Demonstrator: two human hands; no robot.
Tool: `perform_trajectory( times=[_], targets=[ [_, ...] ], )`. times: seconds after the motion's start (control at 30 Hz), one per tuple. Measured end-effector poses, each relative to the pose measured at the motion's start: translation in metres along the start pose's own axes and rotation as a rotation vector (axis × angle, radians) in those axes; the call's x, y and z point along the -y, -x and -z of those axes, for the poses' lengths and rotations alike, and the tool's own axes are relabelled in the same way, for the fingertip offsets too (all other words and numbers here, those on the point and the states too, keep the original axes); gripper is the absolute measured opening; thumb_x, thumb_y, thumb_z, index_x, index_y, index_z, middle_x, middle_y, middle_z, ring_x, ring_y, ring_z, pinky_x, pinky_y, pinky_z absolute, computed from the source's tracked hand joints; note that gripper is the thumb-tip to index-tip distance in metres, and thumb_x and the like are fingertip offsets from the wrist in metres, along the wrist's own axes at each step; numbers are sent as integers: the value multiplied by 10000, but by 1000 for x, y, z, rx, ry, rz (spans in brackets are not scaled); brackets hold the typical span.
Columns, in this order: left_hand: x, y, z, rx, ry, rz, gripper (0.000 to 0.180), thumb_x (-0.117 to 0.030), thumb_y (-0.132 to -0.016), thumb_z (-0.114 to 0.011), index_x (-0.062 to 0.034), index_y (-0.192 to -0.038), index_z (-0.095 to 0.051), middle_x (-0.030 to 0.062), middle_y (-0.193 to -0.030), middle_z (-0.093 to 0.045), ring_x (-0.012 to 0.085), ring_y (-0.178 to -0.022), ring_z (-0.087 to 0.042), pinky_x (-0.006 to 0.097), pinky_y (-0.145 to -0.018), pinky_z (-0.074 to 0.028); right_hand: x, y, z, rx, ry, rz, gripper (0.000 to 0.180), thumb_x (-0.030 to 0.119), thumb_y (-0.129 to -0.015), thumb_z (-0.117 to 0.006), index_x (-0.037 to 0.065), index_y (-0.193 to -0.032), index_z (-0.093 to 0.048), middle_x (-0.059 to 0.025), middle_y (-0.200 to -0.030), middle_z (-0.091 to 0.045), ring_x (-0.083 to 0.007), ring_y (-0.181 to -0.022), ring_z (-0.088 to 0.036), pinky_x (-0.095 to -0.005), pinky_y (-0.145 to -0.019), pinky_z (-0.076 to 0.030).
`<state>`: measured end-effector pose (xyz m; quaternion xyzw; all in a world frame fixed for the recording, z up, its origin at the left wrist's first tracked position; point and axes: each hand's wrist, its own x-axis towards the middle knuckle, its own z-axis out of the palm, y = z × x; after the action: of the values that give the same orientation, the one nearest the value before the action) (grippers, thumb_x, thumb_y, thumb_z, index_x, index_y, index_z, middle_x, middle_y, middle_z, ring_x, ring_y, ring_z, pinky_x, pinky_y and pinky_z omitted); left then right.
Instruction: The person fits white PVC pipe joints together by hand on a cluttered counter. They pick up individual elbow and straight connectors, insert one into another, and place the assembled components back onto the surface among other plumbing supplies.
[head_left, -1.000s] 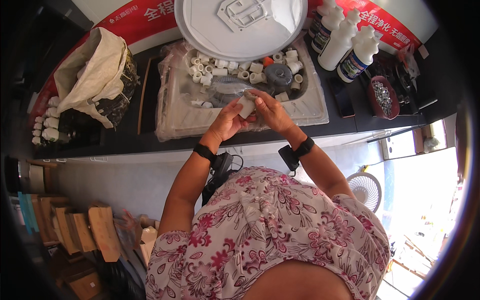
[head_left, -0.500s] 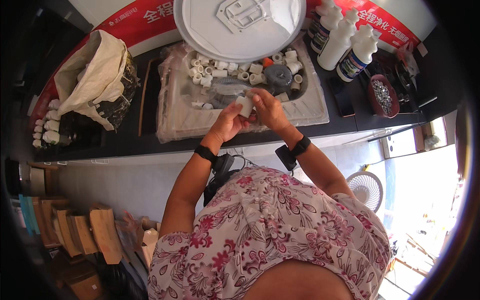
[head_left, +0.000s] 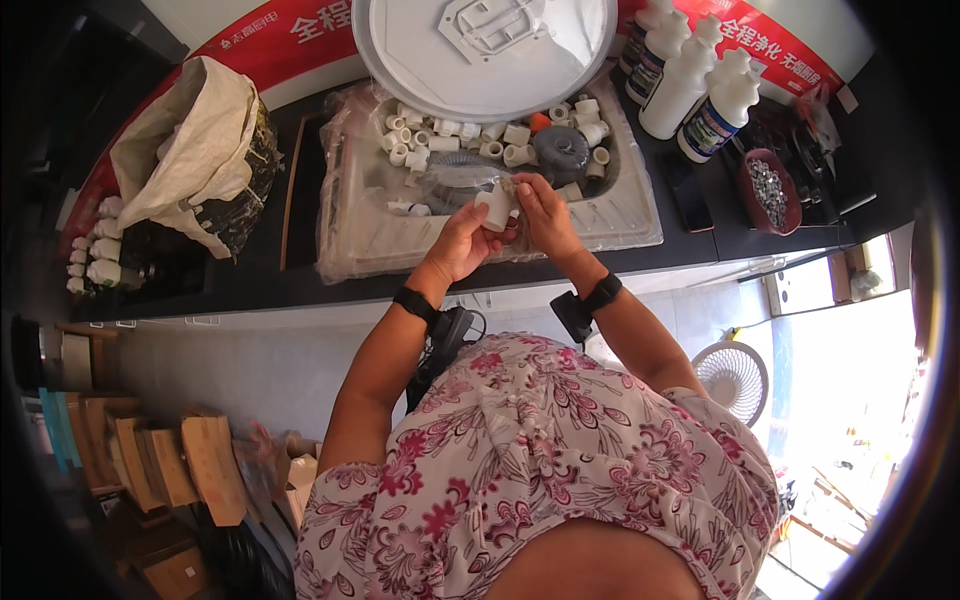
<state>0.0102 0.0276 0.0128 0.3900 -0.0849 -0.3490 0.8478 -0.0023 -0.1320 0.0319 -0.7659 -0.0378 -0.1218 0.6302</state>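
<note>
A white plastic pipe fitting (head_left: 493, 209) is held above the front of the sink by my left hand (head_left: 461, 246), its thumb on the near left side and its fingers curled underneath. My right hand (head_left: 549, 221) is beside the fitting's right edge, thumb and fingers pinched together near its top. Whatever is in that pinch is too small to make out. Behind both hands, loose white pipe fittings (head_left: 441, 144) lie heaped in the sink (head_left: 610, 232), together with a coiled grey hose (head_left: 562, 150) and clear plastic wrapping.
A large round white lid (head_left: 420, 60) leans at the back of the sink. White bottles (head_left: 672, 100) stand to the right, near a dark phone (head_left: 689, 198) and a red bowl (head_left: 768, 190) of small metal parts. On the left sits an open cream sack (head_left: 190, 150).
The fitting has turned slightly in my left hand, and more of its side shows. My right fingers have shifted a little to the right along its edge. The whole view moved slightly.
</note>
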Motion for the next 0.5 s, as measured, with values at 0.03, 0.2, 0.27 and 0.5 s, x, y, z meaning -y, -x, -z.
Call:
perform_trajectory(
  times=[0.03, 0.2, 0.27, 0.5],
  targets=[
    [1, 1, 2, -50, 39, -2, 318, -303, -841, -523, -113, -1089, -464, 46, -973, -568, 155, -805, -567, 244, -610, -424, 4, 4, 0, 71, 5, 25, 195, 168, -829, -507, 39, -972, -538, -150, -873, -585, -328, -790, -573, -357, -676, -466],
    [4, -1, 2, -52, 46, -51, 315, -307, -843, -521, -112, -1083, -467, 34, -941, -567, 156, -786, -567, 240, -596, -423, -2, 4, -2, 107, 222, 426, 194, 167, -831, -511, 46, -981, -532, -178, -906, -576, -301, -806, -583, -330, -673, -464],
    [4, -2, 4, -24, 24, -31, 314, -306, -843, -520, -110, -1083, -466, 31, -931, -566, 155, -781, -565, 238, -592, -423, -2, 2, -3, 56, 262, 362, 200, 168, -824, -522, 42, -980, -525, -180, -880, -584, -292, -785, -592, -325, -659, -465],
    [2, -2, 2, 3, 48, -19, 323, -309, -853, -505, -90, -1089, -481, 43, -937, -561, 164, -812, -552, 241, -613, -421, -8, -4, -2, 31, 11, 97, 211, 180, -848, -501, 30, -996, -512, -152, -782, -585, -237, -657, -589, -298, -610, -461]
  ],
)
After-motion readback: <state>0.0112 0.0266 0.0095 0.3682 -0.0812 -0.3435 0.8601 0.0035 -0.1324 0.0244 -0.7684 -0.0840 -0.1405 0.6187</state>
